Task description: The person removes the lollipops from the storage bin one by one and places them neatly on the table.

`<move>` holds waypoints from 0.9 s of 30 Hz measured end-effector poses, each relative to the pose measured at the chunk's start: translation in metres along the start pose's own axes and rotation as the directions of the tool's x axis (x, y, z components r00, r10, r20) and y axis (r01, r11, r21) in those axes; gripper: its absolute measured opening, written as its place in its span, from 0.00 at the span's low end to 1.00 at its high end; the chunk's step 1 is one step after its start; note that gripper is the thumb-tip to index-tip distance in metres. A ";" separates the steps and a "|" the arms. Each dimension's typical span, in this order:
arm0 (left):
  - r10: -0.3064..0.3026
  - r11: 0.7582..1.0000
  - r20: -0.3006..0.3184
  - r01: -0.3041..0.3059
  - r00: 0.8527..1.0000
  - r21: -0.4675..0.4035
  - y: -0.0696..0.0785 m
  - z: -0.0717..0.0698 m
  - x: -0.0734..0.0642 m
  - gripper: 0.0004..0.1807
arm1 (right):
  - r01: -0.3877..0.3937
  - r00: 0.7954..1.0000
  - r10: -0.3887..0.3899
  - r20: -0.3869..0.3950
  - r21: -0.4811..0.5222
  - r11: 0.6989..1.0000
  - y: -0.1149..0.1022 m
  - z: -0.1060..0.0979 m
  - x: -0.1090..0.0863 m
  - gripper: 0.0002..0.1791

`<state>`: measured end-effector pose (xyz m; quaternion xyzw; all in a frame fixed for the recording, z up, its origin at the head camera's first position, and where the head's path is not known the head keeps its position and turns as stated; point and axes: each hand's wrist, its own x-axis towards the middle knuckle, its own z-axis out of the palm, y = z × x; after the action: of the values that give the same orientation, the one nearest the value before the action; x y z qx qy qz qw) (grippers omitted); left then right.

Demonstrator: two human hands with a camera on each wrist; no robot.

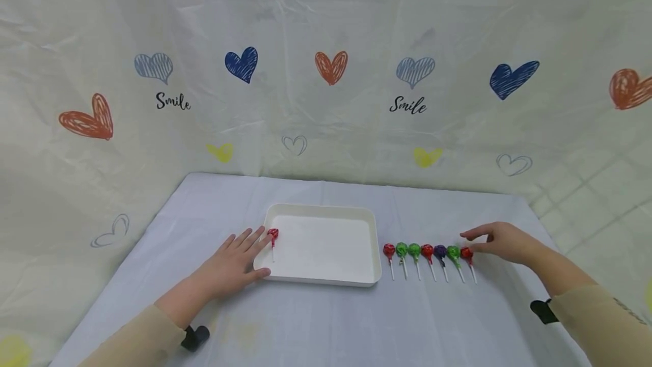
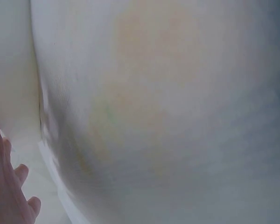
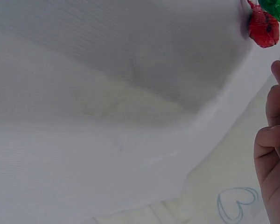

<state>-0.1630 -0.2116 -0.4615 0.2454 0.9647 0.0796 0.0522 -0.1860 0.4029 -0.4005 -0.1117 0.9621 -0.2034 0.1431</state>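
Note:
My left hand [image 1: 229,265] lies at the left edge of a white tray [image 1: 326,245], its fingers spread and reaching over the rim. Inside the tray, close by those fingertips, is one red-wrapped lollipop [image 1: 273,233]. To the right of the tray, several lollipops lie in a row with their sticks toward me. At the row's right end my right hand [image 1: 504,242] hovers over a red lollipop [image 1: 466,254], thumb and forefinger apart. The right wrist view shows that red lollipop [image 3: 264,30] beyond the fingertips, with a green lollipop [image 3: 277,7] beside it.
A white cloth [image 1: 305,321] covers the table. Behind it hangs a pale curtain [image 1: 356,16] printed with hearts and "Smile". The row also holds a purple lollipop [image 1: 440,252] and green lollipops, with a red lollipop [image 1: 389,250] nearest the tray.

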 end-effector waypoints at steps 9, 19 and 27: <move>0.002 1.000 -0.026 -0.002 1.000 0.010 -0.004 0.005 0.000 0.48 | 0.014 1.000 -0.014 -0.016 0.003 1.000 -0.025 -0.006 0.013 0.22; -0.003 1.000 -0.017 0.003 1.000 0.022 -0.003 0.001 -0.004 0.47 | 0.041 0.999 -0.041 -0.007 -0.006 0.999 -0.065 -0.005 0.032 0.25; -0.029 1.000 -0.003 0.029 1.000 -0.001 -0.001 -0.004 -0.006 0.47 | 0.083 0.996 -0.084 0.014 0.014 0.996 -0.089 0.002 0.055 0.25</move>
<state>-0.1588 -0.2157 -0.4570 0.2312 0.9682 0.0799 0.0521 -0.2222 0.3075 -0.3770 -0.1524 0.9542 -0.2146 0.1424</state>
